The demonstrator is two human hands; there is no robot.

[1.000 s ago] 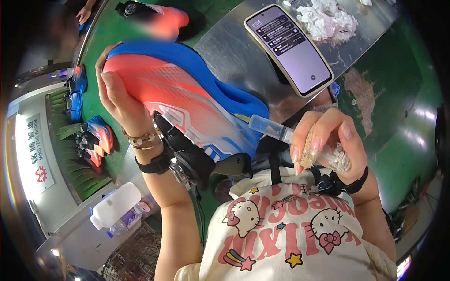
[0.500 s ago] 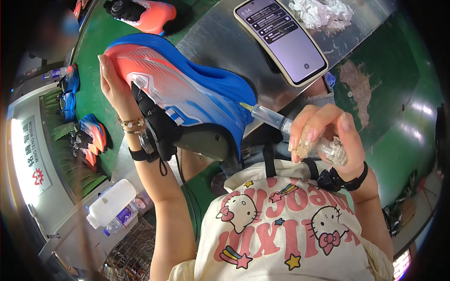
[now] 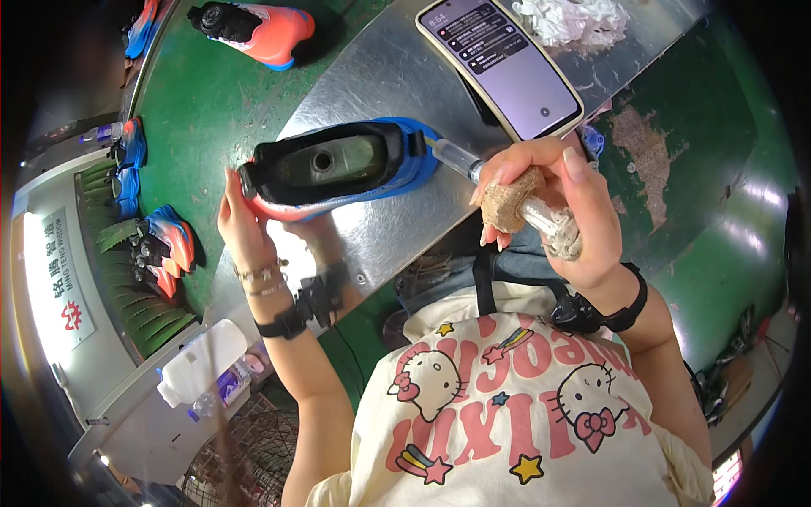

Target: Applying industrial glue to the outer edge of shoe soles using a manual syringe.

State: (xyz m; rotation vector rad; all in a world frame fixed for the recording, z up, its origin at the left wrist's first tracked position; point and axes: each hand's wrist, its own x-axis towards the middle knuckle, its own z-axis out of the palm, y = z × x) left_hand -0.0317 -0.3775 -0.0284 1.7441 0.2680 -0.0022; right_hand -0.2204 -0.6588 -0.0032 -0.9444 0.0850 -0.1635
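Observation:
A blue and coral sneaker (image 3: 376,188) with a black collar is upright over the metal plate, its opening facing up. Inside the opening shows a dark green shoe last (image 3: 348,163) with a round hole. My left hand (image 3: 245,226) grips the sneaker at its left end, fingers closed around it and partly hidden. My right hand (image 3: 574,198) is closed around a clear syringe (image 3: 458,159) with a brown crusty wrap (image 3: 513,201) on its barrel. The syringe's yellowish tip meets or nearly meets the blue edge at the sneaker's right end.
A phone (image 3: 515,80) lies lit on the metal plate (image 3: 363,93), beside crumpled white tissue (image 3: 574,21). Another coral sneaker (image 3: 270,34) stands on the green table. Several sneakers (image 3: 165,241) sit along the left, above a white bottle (image 3: 203,362) and a wire basket (image 3: 245,456).
The sneaker has turned from lying on its side to upright, its opening now up. My right hand and the syringe have shifted left and slightly up, staying at its right end.

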